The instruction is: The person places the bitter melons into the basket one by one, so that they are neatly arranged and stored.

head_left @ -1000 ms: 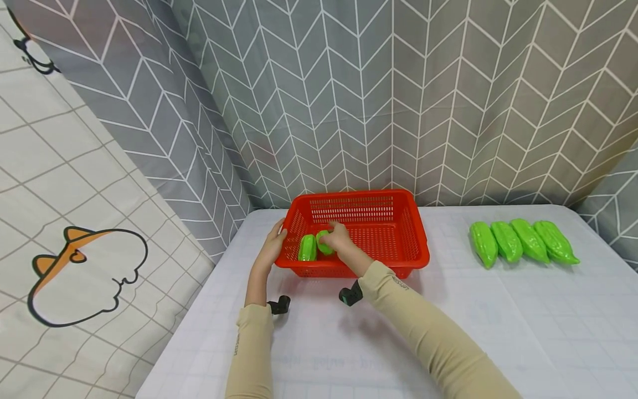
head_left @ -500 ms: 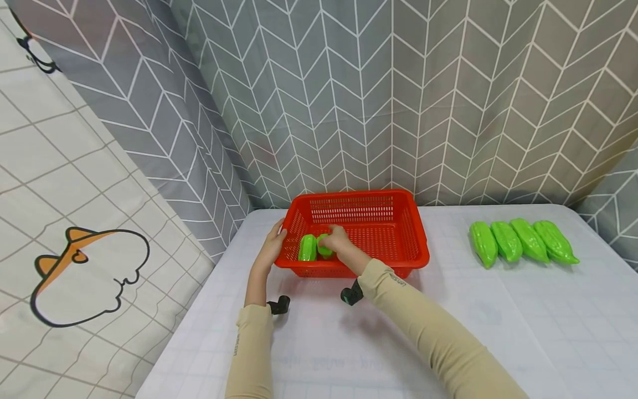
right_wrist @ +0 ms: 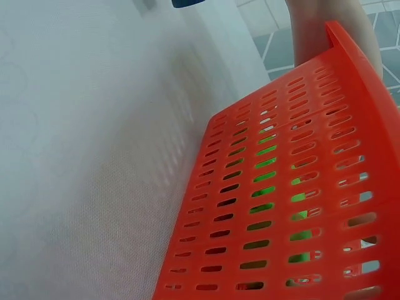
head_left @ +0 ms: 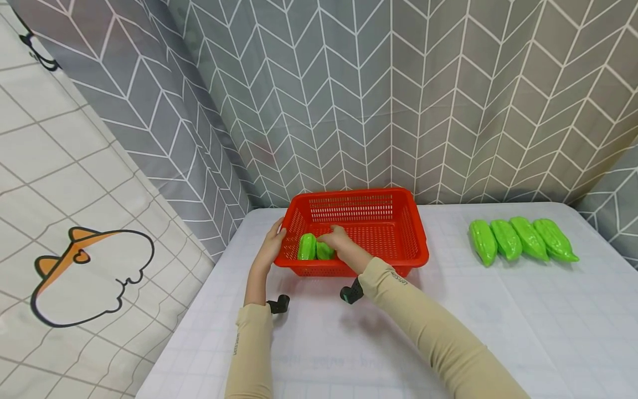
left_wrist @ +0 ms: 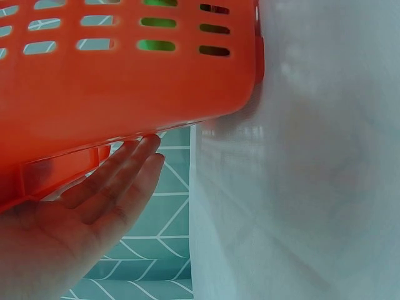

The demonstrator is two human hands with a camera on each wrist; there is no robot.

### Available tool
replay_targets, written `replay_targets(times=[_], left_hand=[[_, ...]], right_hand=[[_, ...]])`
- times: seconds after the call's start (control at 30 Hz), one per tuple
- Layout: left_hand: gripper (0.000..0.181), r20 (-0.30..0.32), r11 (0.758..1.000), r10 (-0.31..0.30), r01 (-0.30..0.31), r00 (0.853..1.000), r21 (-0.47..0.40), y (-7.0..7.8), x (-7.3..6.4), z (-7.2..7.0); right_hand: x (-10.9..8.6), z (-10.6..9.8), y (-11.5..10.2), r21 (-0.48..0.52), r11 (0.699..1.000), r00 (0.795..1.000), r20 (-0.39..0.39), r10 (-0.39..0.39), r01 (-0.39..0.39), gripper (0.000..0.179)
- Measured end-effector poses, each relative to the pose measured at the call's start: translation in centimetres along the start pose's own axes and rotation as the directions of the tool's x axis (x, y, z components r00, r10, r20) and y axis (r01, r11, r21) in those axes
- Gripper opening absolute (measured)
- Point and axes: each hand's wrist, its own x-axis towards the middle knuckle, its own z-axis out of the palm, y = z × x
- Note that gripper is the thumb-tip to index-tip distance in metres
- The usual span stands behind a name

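My left hand (head_left: 272,244) rests at the left end of a red slotted plastic basket (head_left: 418,238). In the left wrist view, its straight fingers (left_wrist: 134,181) lie against the outer wall below the rim. My right hand (head_left: 340,240) reaches over the front rim into the basket's left part. Its thumb and fingers hold a glossy green ridged vegetable (head_left: 325,252), low in the basket and partly hidden by the hand. Another green vegetable (head_left: 307,246) lies just left of it. Green shows through the slots in the right wrist view, where the basket wall (right_wrist: 250,206) hides my right hand.
Several matching green vegetables (head_left: 523,239) with pointed ends lie side by side on the white tabletop (head_left: 473,310) at the right. A grey chevron-patterned curtain (head_left: 369,100) hangs right behind the basket. Dark wrist-camera mounts (head_left: 351,292) jut from both forearms.
The green vegetable under my right hand has tipped and sunk slightly toward the basket floor. My right hand has shifted only a little; my left hand stays in place.
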Motion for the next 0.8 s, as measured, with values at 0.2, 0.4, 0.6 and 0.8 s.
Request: replay_targets(times=[0.2, 0.4, 0.6, 0.8], left_hand=[[0.052, -0.006, 1.0, 0.017, -0.017, 1.0, 0.0, 0.0, 0.1, -0.1], [0.053, -0.004, 1.0, 0.009, -0.009, 1.0, 0.01, -0.1, 0.1, -0.1], [0.053, 0.008, 1.0, 0.001, -0.001, 1.0, -0.001, -0.1, 0.2, 0.0], [0.054, 0.04, 1.0, -0.01, 0.011, 0.999, -0.02, 1.3, -0.7, -0.2]], right_hand=[[-0.4, -0.1, -0.2, 0.053, 0.999, 1.0, -0.004, -0.002, 0.002, 0.07], [-0.6, -0.2, -0.2, 0.125, 0.992, 1.0, 0.001, 0.024, -0.024, 0.069], [-0.7, -0.4, -0.2, 0.163, 0.985, 0.999, 0.009, 0.052, -0.052, 0.069], [-0.8, -0.7, -0.3, 0.191, 0.98, 0.998, 0.02, 0.058, -0.061, 0.071]])
